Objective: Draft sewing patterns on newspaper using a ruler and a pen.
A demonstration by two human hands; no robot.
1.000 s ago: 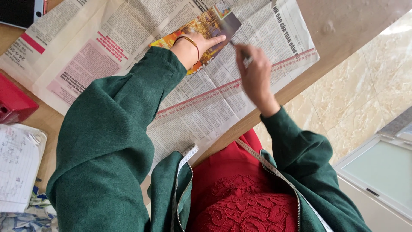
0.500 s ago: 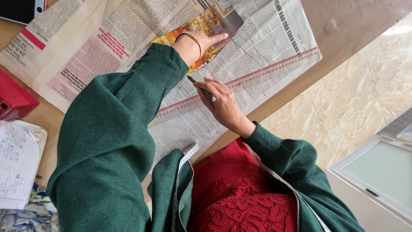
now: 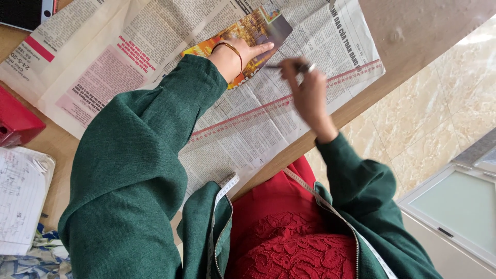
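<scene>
A colourful printed card (image 3: 254,32) lies on a spread newspaper (image 3: 155,57) on the wooden table (image 3: 413,31). My left hand (image 3: 243,51), with a thin bangle on its wrist, presses flat on the card. Just right of it, my right hand (image 3: 309,93) grips a thin dark pen-like tool (image 3: 289,66) with a metallic end. The tool's tip points at the card's lower right edge. I cannot tell whether the tip touches the card. Both arms are in green sleeves.
A red box (image 3: 15,124) sits at the table's left edge, with a written sheet (image 3: 20,199) below it and a dark device (image 3: 23,13) at the top left. A measuring tape (image 3: 222,194) hangs around my neck. Tiled floor (image 3: 423,113) and a white cabinet (image 3: 454,206) lie right.
My right hand swung down and left over the newspaper with the tool, then came back up beside the card. My left hand stayed pressed on the card.
</scene>
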